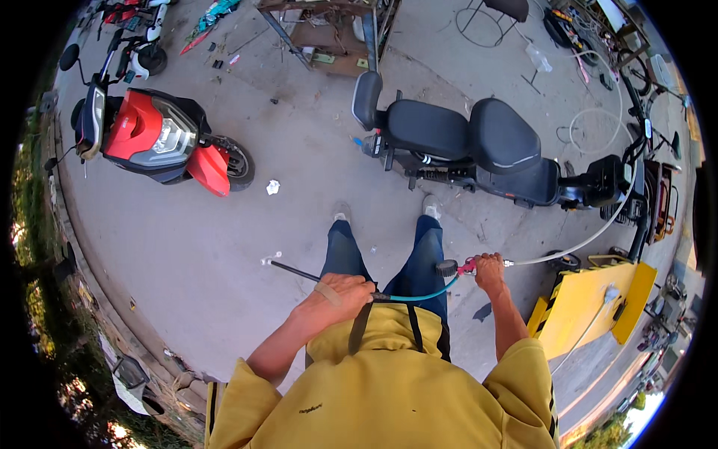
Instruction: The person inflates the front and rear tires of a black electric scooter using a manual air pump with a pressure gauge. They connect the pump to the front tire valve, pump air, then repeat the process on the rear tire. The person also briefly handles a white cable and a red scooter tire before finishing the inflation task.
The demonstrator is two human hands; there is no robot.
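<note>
My right hand (490, 271) is wrapped round the red handle of a tire inflator gun (467, 266). A round dark pressure gauge (446, 268) sits on the gun's left side. From the gun a short teal hose (422, 297) curves left to a black rod (295, 270) with a metal tip. My left hand (348, 290) is closed round that rod near its hose end, in front of my waist; a tan bandage strip crosses the hand. The rod's tip points out to the left, touching nothing. A clear air hose (572, 253) leaves the gun to the right.
A black electric scooter (464, 142) stands ahead to the right, and a red one (153, 135) to the left. A yellow board or ramp (583, 307) lies at right. Far ahead is a metal workbench (329, 34). White crumpled paper (273, 187) lies on the ground.
</note>
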